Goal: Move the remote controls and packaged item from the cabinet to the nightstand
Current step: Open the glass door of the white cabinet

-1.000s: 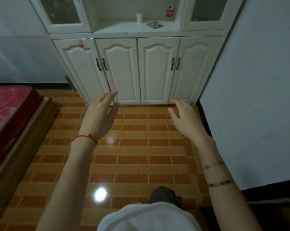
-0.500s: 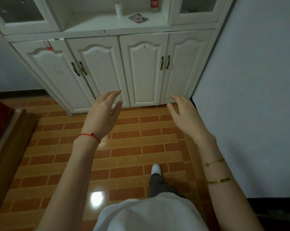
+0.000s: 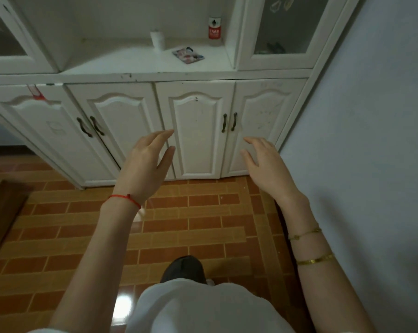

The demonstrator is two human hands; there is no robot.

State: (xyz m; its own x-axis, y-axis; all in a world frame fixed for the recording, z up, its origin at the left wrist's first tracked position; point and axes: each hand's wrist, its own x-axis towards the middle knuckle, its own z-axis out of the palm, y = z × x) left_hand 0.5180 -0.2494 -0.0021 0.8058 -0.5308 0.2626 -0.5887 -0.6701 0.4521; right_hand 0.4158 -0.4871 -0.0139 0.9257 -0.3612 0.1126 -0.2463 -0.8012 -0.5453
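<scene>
Ahead, left hand (image 3: 145,164), right hand (image 3: 267,164), both empty, before cabinet (image 3: 196,140).

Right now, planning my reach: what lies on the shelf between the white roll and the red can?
In the head view, only bare shelf separates the white roll and red can; the flat packet lies nearer.

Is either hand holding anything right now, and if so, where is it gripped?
Nothing is held. The left hand and right hand are both open and empty, raised in front of the cabinet doors.
</scene>
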